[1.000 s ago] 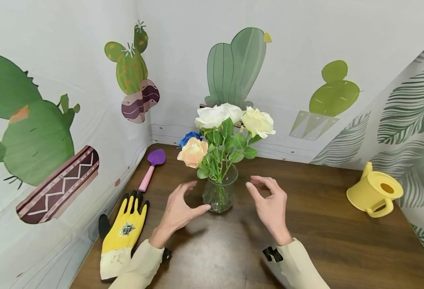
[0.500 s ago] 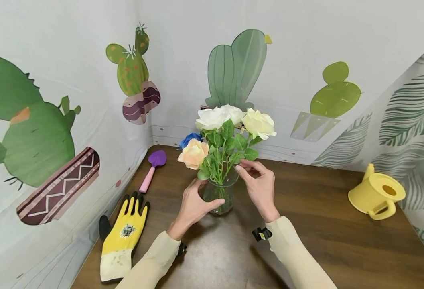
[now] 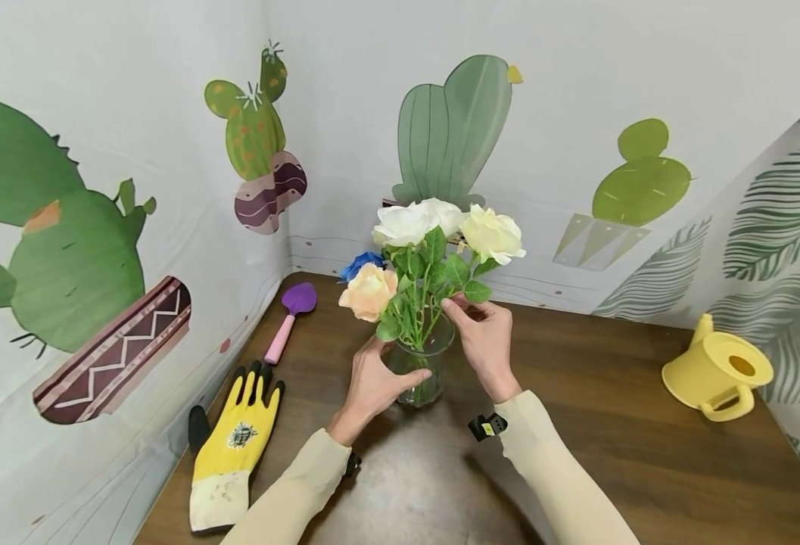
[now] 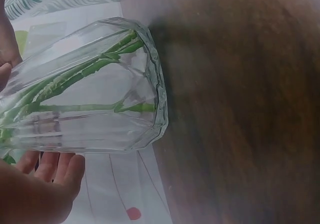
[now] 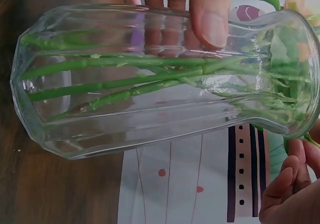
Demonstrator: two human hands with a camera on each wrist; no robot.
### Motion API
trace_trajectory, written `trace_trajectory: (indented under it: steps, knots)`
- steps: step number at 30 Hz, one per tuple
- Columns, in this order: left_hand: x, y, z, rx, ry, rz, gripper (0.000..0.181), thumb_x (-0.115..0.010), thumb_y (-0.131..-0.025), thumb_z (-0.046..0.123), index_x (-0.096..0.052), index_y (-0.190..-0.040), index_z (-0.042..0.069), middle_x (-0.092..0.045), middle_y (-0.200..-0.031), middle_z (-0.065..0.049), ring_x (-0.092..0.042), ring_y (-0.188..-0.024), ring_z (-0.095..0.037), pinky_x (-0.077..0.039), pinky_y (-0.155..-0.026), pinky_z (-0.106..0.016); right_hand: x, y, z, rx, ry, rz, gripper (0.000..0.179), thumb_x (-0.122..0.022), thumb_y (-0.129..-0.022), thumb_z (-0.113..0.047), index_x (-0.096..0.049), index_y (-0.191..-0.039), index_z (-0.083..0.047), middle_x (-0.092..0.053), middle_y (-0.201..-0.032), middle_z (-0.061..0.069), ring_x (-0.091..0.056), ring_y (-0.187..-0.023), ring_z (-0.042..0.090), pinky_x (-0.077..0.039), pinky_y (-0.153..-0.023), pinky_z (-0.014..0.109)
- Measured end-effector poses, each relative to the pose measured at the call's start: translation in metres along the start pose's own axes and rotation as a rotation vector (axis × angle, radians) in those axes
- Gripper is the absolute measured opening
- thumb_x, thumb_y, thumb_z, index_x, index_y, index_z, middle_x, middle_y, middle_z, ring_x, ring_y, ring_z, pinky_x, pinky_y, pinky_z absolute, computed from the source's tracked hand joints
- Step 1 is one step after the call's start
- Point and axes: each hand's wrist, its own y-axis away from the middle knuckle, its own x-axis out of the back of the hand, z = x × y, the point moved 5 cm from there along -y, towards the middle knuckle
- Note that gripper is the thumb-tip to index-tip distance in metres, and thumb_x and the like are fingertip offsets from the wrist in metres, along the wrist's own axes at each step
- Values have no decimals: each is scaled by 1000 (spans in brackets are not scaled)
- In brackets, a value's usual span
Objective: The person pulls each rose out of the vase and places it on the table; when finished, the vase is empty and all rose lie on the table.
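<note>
A clear glass vase [image 3: 432, 387] stands on the table, holding artificial roses: two white ones [image 3: 406, 225], a cream rose [image 3: 493, 235], a peach rose [image 3: 369, 292] and a blue rose [image 3: 362, 265]. My left hand [image 3: 375, 382] grips the vase from the left. Its thumb [image 5: 212, 27] lies across the near glass while the fingers wrap behind, seen through it in the right wrist view. At the right of the rim, my right hand [image 3: 488, 341] pinches a green rose stem just below the leaves. Cut stems [image 4: 95, 69] reach down inside the vase.
A purple trowel with a pink handle [image 3: 279, 339] and a yellow-black work glove [image 3: 236, 446] lie to the left. On the right stands a yellow watering can [image 3: 713, 371]. Cactus-print cloth [image 3: 345, 91] hangs behind the brown wooden table [image 3: 611, 424].
Both hands have moved inward from beside the vase. The left has taken hold of the glass; the right has reached up to the stems at the rim and pinched one.
</note>
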Motion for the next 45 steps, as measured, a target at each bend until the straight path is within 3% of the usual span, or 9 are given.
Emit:
trace_trajectory:
  steps: [5, 13, 23, 37, 45]
  knots:
    - [1, -1, -1, -9, 23, -8, 90, -104, -71, 28, -64, -151, 11, -72, -146, -12, -73, -128, -31, -64, -109, -51, -2, -3, 3, -27, -24, -9, 17, -84, -97, -15, -85, -104, 0, -82, -97, 13, -70, -78, 3, -58, -71, 17]
    - [3, -3, -2, -9, 22, -23, 95, -105, -71, 27, -62, -154, 10, -71, -148, -13, -75, -126, -35, -65, -106, -51, -3, -5, 1, -32, -58, -17, 15, -84, -97, -12, -84, -100, 2, -78, -87, -8, -70, -78, 5, -58, -71, 19]
    - [4, -3, -1, -13, 12, -28, 97, -105, -71, 30, -61, -155, 10, -72, -147, -14, -76, -123, -36, -66, -104, -49, 2, -10, -13, -15, -102, 31, 16, -83, -96, -5, -81, -103, 9, -74, -78, -23, -69, -77, 2, -59, -74, 16]
    - [4, -4, -2, -9, -16, -25, 96, -106, -69, 31, -63, -153, 13, -73, -147, -10, -77, -122, -33, -66, -104, -48, 15, -16, -38, 12, -104, 76, 20, -84, -97, -9, -82, -105, 9, -75, -80, -25, -70, -79, 1, -60, -78, 15]
    - [5, -3, -3, -10, -20, -21, 96, -106, -69, 31, -63, -153, 14, -74, -145, -10, -77, -121, -34, -65, -104, -51, 26, -20, -51, 65, -175, 129, 5, -86, -93, -6, -85, -92, -1, -77, -79, -17, -67, -72, 0, -55, -68, 14]
